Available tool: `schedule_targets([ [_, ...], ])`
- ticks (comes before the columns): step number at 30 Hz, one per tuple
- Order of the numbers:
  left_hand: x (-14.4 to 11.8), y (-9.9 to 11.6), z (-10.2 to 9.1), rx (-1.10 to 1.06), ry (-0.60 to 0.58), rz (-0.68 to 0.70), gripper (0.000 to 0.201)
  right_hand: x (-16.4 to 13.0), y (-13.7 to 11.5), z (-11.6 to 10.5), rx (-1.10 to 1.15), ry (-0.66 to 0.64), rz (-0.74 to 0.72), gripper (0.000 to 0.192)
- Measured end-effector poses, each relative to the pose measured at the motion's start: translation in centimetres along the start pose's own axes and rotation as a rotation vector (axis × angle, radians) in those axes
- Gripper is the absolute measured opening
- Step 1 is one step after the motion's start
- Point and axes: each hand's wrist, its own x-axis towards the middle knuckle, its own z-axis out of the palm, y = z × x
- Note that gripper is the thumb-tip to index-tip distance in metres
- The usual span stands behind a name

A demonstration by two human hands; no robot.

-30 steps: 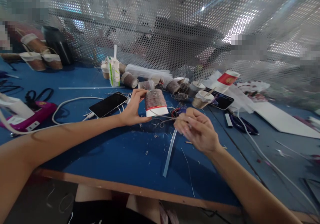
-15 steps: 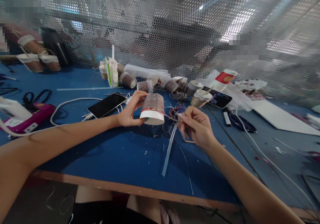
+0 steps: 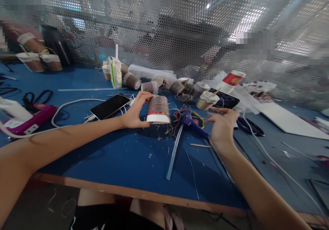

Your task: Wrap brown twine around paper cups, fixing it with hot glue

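Left hand closed around a string-wound paper cup, rim downward, just above the blue table, near a black phone. Right hand half open, fingers spread and gripping nothing visible, just beside the blue glue gun, with a clear glue stick slanting forward from the gun's end and a thin wooden stick alongside. Further string-wound cups in a row toward the mesh screen, next to a drink carton; scissors right of the hand.
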Motion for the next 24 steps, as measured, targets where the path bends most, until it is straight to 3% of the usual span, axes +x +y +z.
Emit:
schedule_targets([
  [3, 0.0, -0.1, 0.1, 0.051, 0.024, -0.017, 0.079, 0.4, -1.2, 0.2, 0.22, 0.288, 0.055, 0.028],
  [5, -0.1, -0.2, 0.2, 0.09, 0.009, -0.043, 0.081, -0.5, -3.9, 0.6, 0.487, 0.114, -0.042, 0.031],
  [7, -0.1, -0.2, 0.2, 0.116, -0.003, -0.065, 0.082, -1.9, -6.5, 1.0, 0.659, -0.234, -0.146, 0.033],
  [10, -0.1, -0.3, 0.2, 0.137, -0.004, -0.07, 0.084, -3.7, -8.4, 1.4, 0.553, -0.569, -0.193, 0.03],
  [13, -0.1, -0.3, 0.3, 0.167, 0.006, -0.054, 0.083, -4.3, -8.3, 1.4, 0.363, -0.694, -0.206, 0.025],
  [21, 0.0, 0.0, 0.3, 0.2, 0.0, -0.001, 0.084, -3.8, -8.4, 1.4, 0.275, -0.666, -0.143, 0.025],
  [24, 0.0, 0.1, 0.2, 0.172, 0.019, -0.007, 0.082, -3.7, -8.0, 1.6, 0.372, -0.567, -0.057, 0.025],
])
